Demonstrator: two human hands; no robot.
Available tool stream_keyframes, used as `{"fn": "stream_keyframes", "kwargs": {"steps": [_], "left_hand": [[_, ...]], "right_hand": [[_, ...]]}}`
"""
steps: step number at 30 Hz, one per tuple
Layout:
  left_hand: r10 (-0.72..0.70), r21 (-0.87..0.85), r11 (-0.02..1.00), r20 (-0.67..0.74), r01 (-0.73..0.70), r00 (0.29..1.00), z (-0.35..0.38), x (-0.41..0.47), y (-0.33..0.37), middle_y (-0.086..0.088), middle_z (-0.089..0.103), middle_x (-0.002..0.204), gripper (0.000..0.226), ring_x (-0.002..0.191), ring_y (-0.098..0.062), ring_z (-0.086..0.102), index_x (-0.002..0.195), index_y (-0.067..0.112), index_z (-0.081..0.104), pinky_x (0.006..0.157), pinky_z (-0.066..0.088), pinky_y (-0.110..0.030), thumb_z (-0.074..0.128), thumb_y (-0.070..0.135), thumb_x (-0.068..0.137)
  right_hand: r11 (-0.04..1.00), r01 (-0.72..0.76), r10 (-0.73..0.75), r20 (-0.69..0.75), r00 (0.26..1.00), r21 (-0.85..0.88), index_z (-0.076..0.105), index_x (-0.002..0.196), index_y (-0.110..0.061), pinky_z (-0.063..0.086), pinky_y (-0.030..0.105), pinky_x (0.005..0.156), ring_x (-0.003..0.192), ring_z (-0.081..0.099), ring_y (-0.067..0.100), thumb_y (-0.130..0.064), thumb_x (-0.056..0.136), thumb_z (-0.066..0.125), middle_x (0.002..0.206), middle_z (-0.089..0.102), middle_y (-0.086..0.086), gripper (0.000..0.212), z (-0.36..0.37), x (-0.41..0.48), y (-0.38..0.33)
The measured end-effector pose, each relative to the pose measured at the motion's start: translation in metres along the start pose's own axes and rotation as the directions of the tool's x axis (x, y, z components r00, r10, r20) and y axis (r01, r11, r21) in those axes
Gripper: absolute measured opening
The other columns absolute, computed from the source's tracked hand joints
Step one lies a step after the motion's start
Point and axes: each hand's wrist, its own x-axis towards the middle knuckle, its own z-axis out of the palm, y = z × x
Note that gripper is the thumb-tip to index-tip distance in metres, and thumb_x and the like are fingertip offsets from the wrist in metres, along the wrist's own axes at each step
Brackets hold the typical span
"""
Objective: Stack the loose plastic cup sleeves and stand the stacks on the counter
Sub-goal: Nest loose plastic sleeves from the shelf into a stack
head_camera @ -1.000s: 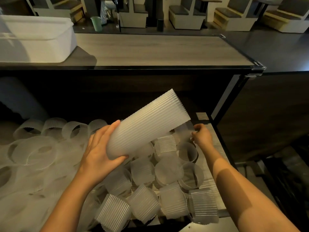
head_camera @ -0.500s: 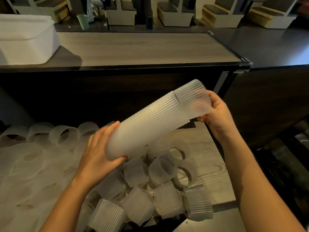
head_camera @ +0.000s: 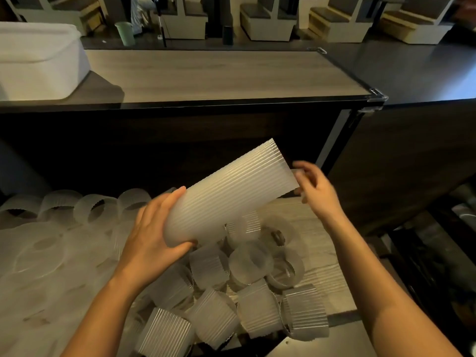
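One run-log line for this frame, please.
left hand: grips stack low end, tilted | right hand: open beside top end, contact unclear | sleeves: loose pile below | stack not yet on counter

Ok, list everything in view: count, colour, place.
stack of ribbed translucent plastic cup sleeves: one, frosted white, tilted above the lower wooden shelf
loose ribbed plastic cup sleeves: too many to count, frosted white, heaped on the shelf
wooden counter: one, pale grain, dark edge, above the shelf
rectangular plastic tub: one, white, counter's left end
small cup: one, pale green, beyond the counter
booth seats: several, cream, dark cushions, background
left hand: grips the stack's narrow end
right hand: blurred, fingers loose, at the stack's wide end
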Motion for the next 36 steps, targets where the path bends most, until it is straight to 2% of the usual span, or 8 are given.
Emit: {"fn": "stream_keyframes", "kwargs": {"steps": [3,7,11,17,22,28,32,36], "left_hand": [[-0.003,-0.011,1.000,0.012,0.003,1.000,-0.001,-0.001,0.000,0.006,0.035,0.138,0.102,0.116,-0.004,0.024,0.136,0.049,0.017,0.090,0.030,-0.036,0.083,0.031,0.060],[0.005,-0.023,1.000,0.019,-0.004,1.000,-0.003,0.000,0.002,0.020,0.028,0.132,0.090,0.117,-0.004,0.024,0.135,0.052,0.016,0.090,0.030,-0.035,0.060,0.056,0.056],[0.005,-0.031,0.999,0.023,-0.004,1.000,-0.003,0.000,0.004,0.017,0.029,0.134,0.096,0.118,-0.006,0.025,0.134,0.053,0.016,0.091,0.031,-0.037,0.075,0.039,0.059],[0.020,-0.024,1.000,0.011,-0.019,1.000,-0.003,-0.003,0.003,0.019,0.028,0.132,0.091,0.119,-0.007,0.027,0.136,0.050,0.017,0.090,0.030,-0.035,0.064,0.053,0.058],[0.024,-0.025,0.999,0.020,-0.023,1.000,0.000,-0.004,0.003,0.021,0.028,0.130,0.096,0.117,-0.007,0.028,0.136,0.049,0.019,0.090,0.032,-0.036,0.077,0.039,0.060],[0.050,-0.018,0.999,0.022,-0.050,0.999,0.002,-0.004,0.003,0.021,0.028,0.132,0.090,0.117,-0.003,0.026,0.138,0.047,0.017,0.090,0.028,-0.030,0.059,0.056,0.058],[0.069,-0.001,0.998,0.026,-0.069,0.997,0.003,-0.005,0.004,0.007,0.036,0.138,0.093,0.119,-0.011,0.031,0.138,0.044,0.019,0.091,0.030,-0.033,0.068,0.042,0.059],[0.087,-0.005,0.996,0.023,-0.087,0.996,0.004,-0.005,0.003,0.013,0.033,0.138,0.091,0.120,-0.010,0.031,0.139,0.041,0.022,0.092,0.027,-0.027,0.066,0.048,0.060]], "right_hand": [[0.885,-0.192,0.280,0.154,0.948,-0.424,0.046,0.131,-0.021,0.045,0.030,0.090,0.115,0.052,0.021,-0.030,0.088,0.059,0.131,0.049,0.007,0.046,0.008,0.001,0.043],[0.813,-0.294,0.447,0.216,0.868,-0.502,0.050,0.128,-0.016,0.047,0.031,0.092,0.106,0.056,0.018,-0.022,0.088,0.060,0.121,0.057,0.007,0.041,0.026,-0.004,0.073],[0.792,-0.319,0.442,0.128,0.888,-0.520,0.057,0.117,-0.017,0.049,0.032,0.086,0.097,0.058,0.017,-0.012,0.092,0.050,0.113,0.061,0.006,0.027,0.031,0.000,0.085],[0.964,-0.255,0.261,-0.092,0.961,0.072,0.062,0.107,-0.018,0.045,0.023,0.067,0.081,0.056,0.013,-0.010,0.094,0.047,0.094,0.059,-0.002,0.022,-0.004,0.004,0.036],[0.735,-0.112,0.171,-0.023,0.985,0.669,0.061,0.091,-0.017,0.049,0.017,0.059,0.069,0.059,0.008,-0.017,0.094,0.049,0.079,0.066,-0.005,0.013,-0.036,-0.004,-0.027],[0.853,-0.102,0.032,0.143,0.989,0.513,0.066,0.094,-0.022,0.053,0.022,0.065,0.082,0.065,0.011,-0.025,0.076,0.061,0.086,0.070,-0.005,0.019,-0.031,-0.013,-0.056],[0.958,-0.051,0.018,0.120,0.993,0.283,0.065,0.104,-0.032,0.054,0.030,0.077,0.100,0.062,0.018,-0.019,0.092,0.053,0.109,0.066,-0.001,0.021,-0.021,-0.016,-0.054],[0.982,0.000,-0.023,0.120,0.992,0.189,0.062,0.105,-0.037,0.046,0.010,0.060,0.080,0.058,-0.001,-0.027,0.094,0.049,0.096,0.063,-0.010,0.019,-0.013,-0.023,-0.054]]}}
